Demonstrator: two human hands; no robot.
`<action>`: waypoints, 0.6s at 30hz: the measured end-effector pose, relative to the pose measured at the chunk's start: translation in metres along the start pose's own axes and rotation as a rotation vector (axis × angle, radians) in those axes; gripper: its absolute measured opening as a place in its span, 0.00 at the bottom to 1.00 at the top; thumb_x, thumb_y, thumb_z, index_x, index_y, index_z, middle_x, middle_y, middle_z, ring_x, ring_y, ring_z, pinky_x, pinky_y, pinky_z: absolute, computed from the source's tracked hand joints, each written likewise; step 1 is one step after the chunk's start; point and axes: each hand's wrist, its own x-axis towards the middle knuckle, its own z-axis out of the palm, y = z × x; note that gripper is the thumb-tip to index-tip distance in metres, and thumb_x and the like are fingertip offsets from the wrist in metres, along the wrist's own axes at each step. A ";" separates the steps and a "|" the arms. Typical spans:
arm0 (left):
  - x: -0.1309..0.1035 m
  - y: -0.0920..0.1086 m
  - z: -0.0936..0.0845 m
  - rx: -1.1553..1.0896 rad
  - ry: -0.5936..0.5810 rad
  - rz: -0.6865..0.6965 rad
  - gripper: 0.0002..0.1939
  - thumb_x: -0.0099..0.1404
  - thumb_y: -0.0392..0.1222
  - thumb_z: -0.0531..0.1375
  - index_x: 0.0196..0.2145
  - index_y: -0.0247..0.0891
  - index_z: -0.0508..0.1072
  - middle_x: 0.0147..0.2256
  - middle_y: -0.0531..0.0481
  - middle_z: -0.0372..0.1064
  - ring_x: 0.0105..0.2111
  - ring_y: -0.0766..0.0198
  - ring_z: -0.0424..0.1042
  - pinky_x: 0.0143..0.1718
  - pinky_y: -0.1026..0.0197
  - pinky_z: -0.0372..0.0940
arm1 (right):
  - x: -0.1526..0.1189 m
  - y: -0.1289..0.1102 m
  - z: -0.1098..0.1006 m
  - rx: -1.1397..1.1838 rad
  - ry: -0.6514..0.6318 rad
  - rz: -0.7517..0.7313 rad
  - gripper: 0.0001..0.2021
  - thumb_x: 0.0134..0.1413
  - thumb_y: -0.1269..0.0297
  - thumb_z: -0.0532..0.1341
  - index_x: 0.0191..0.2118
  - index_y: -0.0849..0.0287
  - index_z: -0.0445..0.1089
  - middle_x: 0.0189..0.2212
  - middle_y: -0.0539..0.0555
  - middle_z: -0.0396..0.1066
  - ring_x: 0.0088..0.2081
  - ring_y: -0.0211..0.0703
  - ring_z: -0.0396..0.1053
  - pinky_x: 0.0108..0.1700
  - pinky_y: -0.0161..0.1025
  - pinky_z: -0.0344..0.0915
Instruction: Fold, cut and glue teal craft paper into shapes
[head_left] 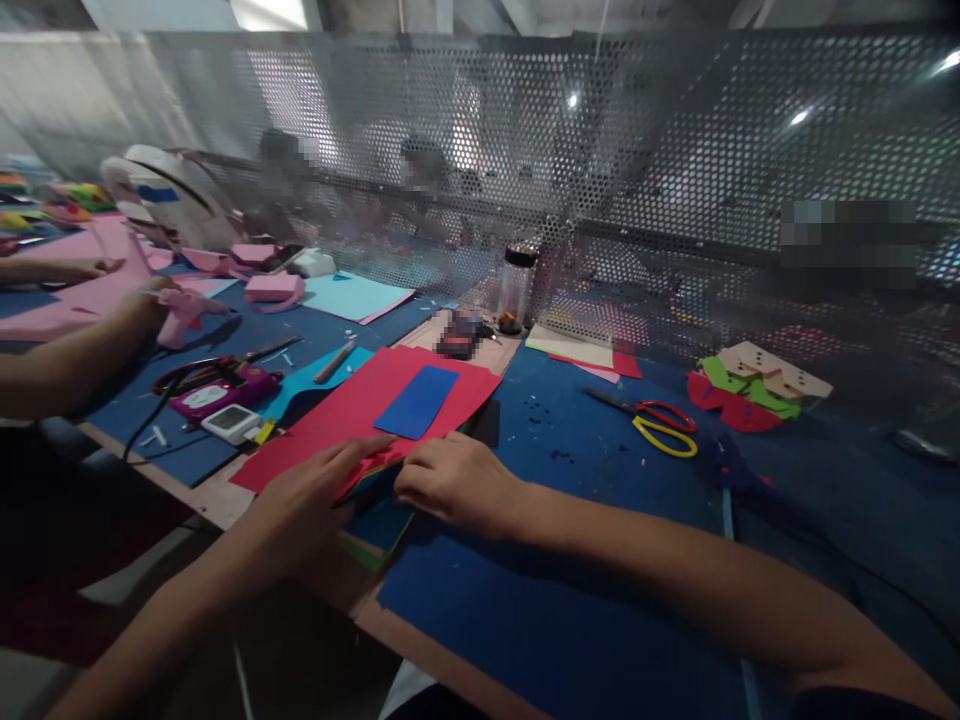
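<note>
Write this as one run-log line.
left hand: red sheet's near edge; right hand: same edge; blue rectangle: atop red sheet; scissors: on blue surface

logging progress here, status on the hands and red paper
Left hand and right hand at near edge of red paper, grip unclear. Blue rectangle on top. Scissors off right, untouched.
</note>
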 end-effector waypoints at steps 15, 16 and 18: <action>-0.009 -0.013 -0.003 0.053 0.059 -0.060 0.22 0.72 0.47 0.52 0.58 0.45 0.74 0.53 0.46 0.78 0.49 0.49 0.79 0.53 0.49 0.72 | -0.027 -0.010 -0.038 0.048 0.004 0.038 0.11 0.75 0.66 0.50 0.46 0.61 0.68 0.42 0.57 0.77 0.40 0.39 0.74 0.39 0.37 0.66; -0.010 -0.012 -0.004 0.060 0.047 -0.067 0.22 0.72 0.47 0.51 0.59 0.45 0.74 0.53 0.46 0.78 0.49 0.49 0.79 0.53 0.49 0.72 | -0.032 -0.012 -0.044 0.094 0.010 0.049 0.12 0.76 0.65 0.49 0.46 0.61 0.68 0.42 0.57 0.77 0.42 0.39 0.74 0.41 0.36 0.68; -0.009 -0.011 -0.006 0.077 0.026 -0.073 0.23 0.72 0.46 0.50 0.59 0.44 0.74 0.53 0.45 0.78 0.48 0.49 0.79 0.52 0.50 0.72 | -0.042 -0.015 -0.056 0.178 0.038 0.084 0.12 0.76 0.64 0.48 0.47 0.60 0.67 0.44 0.57 0.78 0.45 0.39 0.75 0.45 0.36 0.71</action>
